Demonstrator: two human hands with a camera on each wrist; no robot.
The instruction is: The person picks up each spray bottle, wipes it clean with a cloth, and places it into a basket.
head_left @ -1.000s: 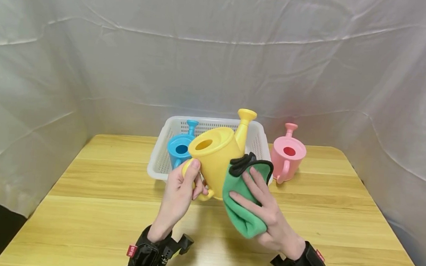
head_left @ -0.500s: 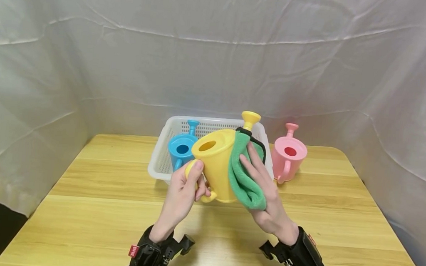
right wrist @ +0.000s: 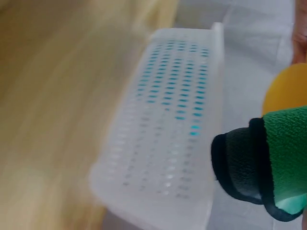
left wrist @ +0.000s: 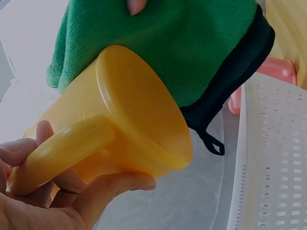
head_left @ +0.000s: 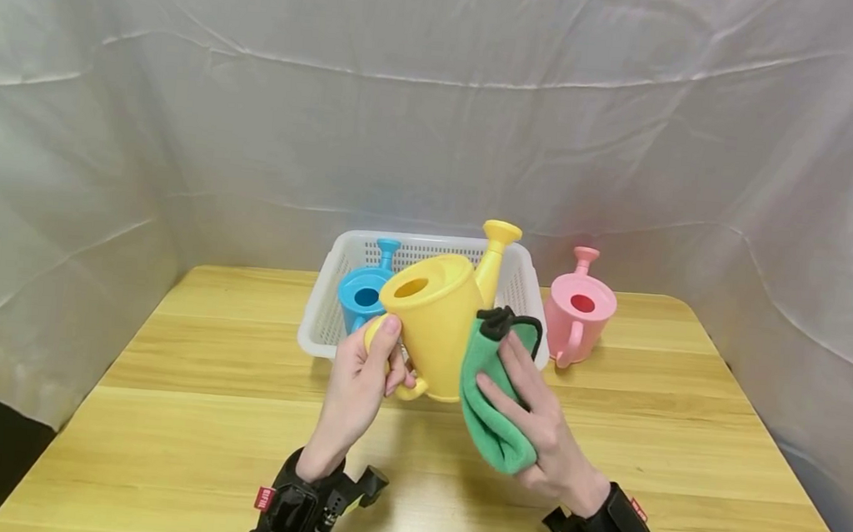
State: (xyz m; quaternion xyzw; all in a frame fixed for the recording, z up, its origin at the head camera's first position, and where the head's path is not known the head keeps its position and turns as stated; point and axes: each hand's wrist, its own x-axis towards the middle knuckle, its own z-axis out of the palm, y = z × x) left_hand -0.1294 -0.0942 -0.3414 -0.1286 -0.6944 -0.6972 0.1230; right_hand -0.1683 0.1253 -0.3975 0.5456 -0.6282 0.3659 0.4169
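Note:
My left hand (head_left: 360,386) grips the handle of a yellow toy watering can (head_left: 436,334), which is held up over the table with its spout pointing away. In the left wrist view, the can's base (left wrist: 148,110) faces the camera and fingers curl around the handle (left wrist: 67,153). A green cloth (head_left: 493,413) with black edging is in my right hand (head_left: 542,425), which holds it against the can's right side below the spout. Some of the right fingers are hidden by the cloth. The right wrist view catches only the cloth's folded corner (right wrist: 288,148) beside the yellow can.
Behind the can stands a white perforated basket (head_left: 316,337) with a blue watering can (head_left: 363,288) inside. A pink watering can (head_left: 579,311) stands on the wooden table (head_left: 195,431), right of the basket. Grey fabric (head_left: 436,150) walls in the table at the back and sides.
The cloth went up along the can's right side to the base of the spout, then came back down. The yellow can shifted slightly right, then back left, still in my left hand.

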